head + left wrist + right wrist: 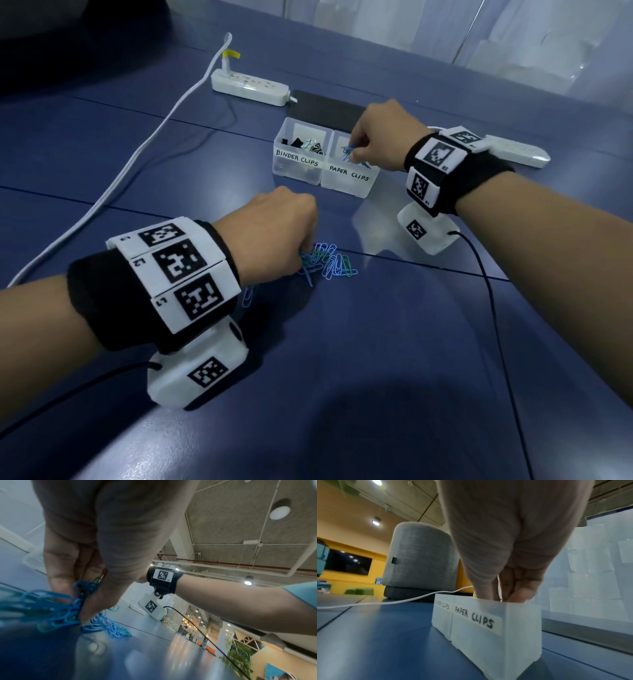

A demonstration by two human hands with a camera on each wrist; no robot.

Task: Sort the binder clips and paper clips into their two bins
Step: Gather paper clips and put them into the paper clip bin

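Left hand (274, 233): your curled fingers pinch paper clips in the loose pile (330, 263) on the table (376, 342).
Right hand (380, 137): you grip blue clips (347, 152) over the paper clips bin (349, 178).
Binder clips bin (298, 164): touching its left side, holding binder clips.

The left hand (106, 536) reaches down to the blue bench (154, 649), its fingers (60, 568) pinching a tangle of blue paper clips (56, 609) (a few are green). More clips (106, 627) lie just beside it, and the right forearm (231, 601) crosses behind, wearing a marker band (163, 577).
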